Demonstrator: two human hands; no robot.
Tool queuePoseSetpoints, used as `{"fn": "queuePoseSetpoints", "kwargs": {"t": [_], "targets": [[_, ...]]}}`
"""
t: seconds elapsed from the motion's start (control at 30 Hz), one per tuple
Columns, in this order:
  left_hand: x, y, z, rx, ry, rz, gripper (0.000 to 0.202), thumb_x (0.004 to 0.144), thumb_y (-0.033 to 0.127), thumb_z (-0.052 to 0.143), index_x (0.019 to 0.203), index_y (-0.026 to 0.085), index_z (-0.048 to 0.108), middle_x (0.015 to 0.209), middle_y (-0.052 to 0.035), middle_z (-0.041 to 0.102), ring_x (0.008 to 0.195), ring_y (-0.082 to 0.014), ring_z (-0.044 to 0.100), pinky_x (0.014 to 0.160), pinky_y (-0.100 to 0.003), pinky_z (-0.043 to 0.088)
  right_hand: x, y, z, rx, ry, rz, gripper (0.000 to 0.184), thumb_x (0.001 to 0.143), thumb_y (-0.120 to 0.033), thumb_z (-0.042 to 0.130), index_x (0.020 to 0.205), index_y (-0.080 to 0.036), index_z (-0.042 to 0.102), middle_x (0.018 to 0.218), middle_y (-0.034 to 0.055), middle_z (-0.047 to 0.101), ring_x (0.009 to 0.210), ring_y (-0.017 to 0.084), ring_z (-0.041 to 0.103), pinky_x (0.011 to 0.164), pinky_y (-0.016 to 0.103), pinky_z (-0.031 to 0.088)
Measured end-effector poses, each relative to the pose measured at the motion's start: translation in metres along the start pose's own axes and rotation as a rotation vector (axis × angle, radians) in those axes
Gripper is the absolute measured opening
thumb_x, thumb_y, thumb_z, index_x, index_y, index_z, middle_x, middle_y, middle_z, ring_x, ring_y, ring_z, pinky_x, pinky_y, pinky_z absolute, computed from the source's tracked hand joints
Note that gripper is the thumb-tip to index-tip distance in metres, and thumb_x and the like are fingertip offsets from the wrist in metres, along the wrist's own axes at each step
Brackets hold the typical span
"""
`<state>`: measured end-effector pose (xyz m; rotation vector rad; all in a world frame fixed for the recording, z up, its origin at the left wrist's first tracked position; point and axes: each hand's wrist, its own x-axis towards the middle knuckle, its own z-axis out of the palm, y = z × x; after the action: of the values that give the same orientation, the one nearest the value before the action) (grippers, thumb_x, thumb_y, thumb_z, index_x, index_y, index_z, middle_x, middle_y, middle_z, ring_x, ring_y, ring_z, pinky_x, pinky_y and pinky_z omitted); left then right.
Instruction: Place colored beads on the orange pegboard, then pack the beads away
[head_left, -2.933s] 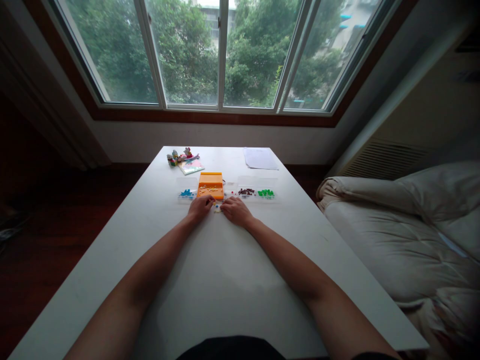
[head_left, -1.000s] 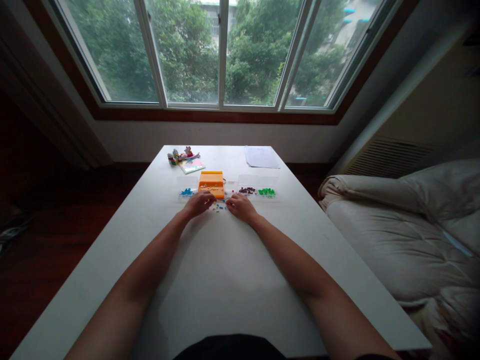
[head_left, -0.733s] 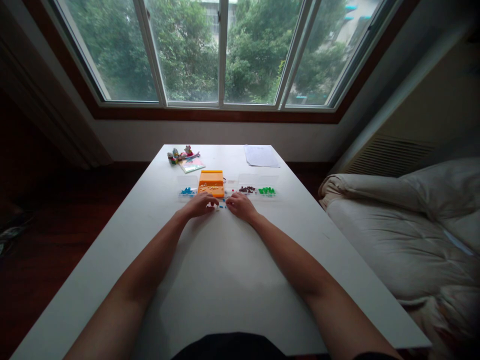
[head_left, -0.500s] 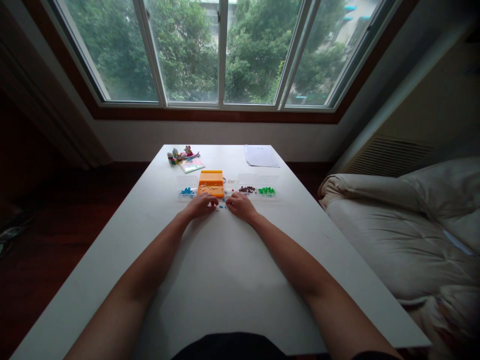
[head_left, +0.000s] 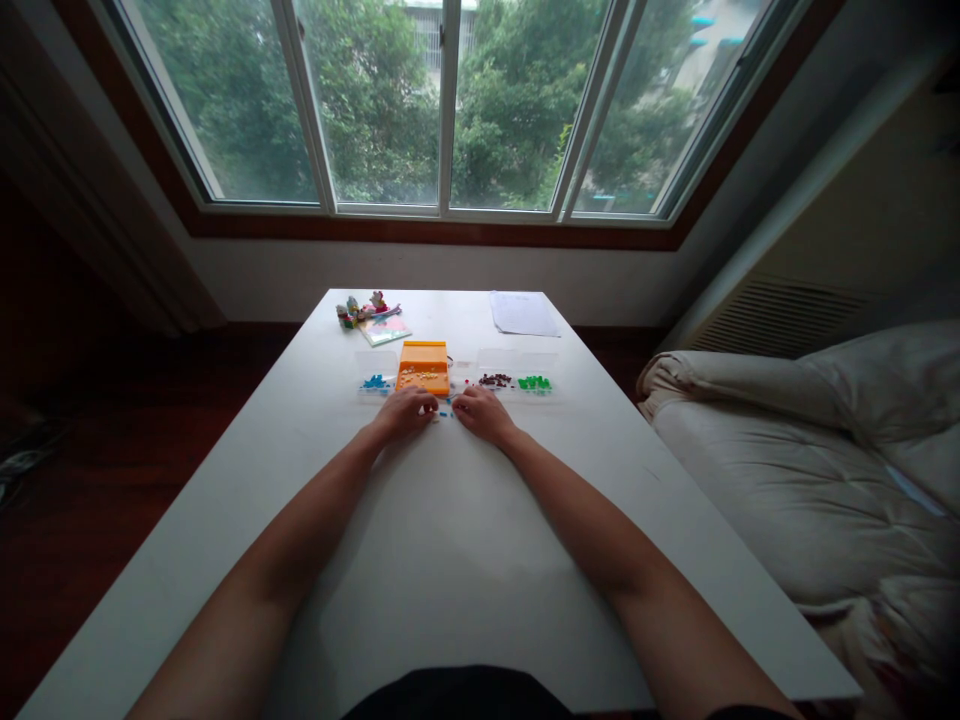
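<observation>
On the white table, my left hand (head_left: 406,408) rests before an open orange box (head_left: 424,356) holding small pale pieces. Its fingers are curled together; what lies in them is too small to make out. My right hand (head_left: 482,411) lies a little to the right with bent fingers, its tips near the gap between the hands. Whatever it pinches is hidden. Tiny blue pieces (head_left: 443,414) lie in that gap on the tabletop. Left of the orange box, blue pieces (head_left: 375,383) fill a clear case; brown pieces (head_left: 495,380) and green pieces (head_left: 534,383) sit in clear compartments on the right.
Small colourful figures (head_left: 360,309) and a pastel card (head_left: 385,330) stand at the table's far left. White paper sheets (head_left: 523,313) lie at the far right. Beyond the white table (head_left: 442,560) are a window above and a pale sofa (head_left: 795,470) to the right.
Both hands stay in almost the same place, fingers still bent. A pale piece under my left fingertips shows less clearly now.
</observation>
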<state>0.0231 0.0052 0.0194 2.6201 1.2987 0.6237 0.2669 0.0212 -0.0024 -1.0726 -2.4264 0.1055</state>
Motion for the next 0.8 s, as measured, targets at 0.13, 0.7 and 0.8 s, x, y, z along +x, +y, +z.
{"fn": "queuePoseSetpoints", "kwargs": {"t": [0.13, 0.7, 0.8], "targets": [[0.001, 0.001, 0.004, 0.01, 0.082, -0.033, 0.016, 0.083, 0.02, 0.061, 0.094, 0.023, 0.072, 0.092, -0.0048, 0.07, 0.085, -0.0192, 0.062, 0.078, -0.03, 0.047, 0.0, 0.0, 0.0, -0.002, 0.006, 0.001, 0.017, 0.095, -0.029, 0.059, 0.097, -0.022, 0.074, 0.095, 0.0069, 0.064, 0.095, 0.019, 0.054, 0.092, 0.03, 0.038], [-0.001, -0.022, 0.004, -0.034, 0.27, -0.267, 0.014, 0.083, 0.02, 0.059, 0.089, 0.023, 0.071, 0.091, -0.0032, 0.071, 0.083, -0.0186, 0.063, 0.077, -0.029, 0.047, -0.001, 0.0, -0.001, 0.01, 0.001, 0.014, 0.017, 0.095, -0.028, 0.058, 0.098, -0.022, 0.075, 0.096, 0.0063, 0.064, 0.094, 0.018, 0.053, 0.089, 0.029, 0.037], [-0.002, -0.019, -0.001, 0.02, 0.216, -0.23, 0.013, 0.083, 0.021, 0.06, 0.088, 0.023, 0.071, 0.093, -0.0044, 0.07, 0.088, -0.0205, 0.063, 0.08, -0.031, 0.047, -0.001, 0.0, -0.002, 0.006, -0.006, 0.012, 0.018, 0.095, -0.029, 0.058, 0.098, -0.022, 0.075, 0.097, 0.0065, 0.064, 0.094, 0.018, 0.053, 0.089, 0.03, 0.037]]}}
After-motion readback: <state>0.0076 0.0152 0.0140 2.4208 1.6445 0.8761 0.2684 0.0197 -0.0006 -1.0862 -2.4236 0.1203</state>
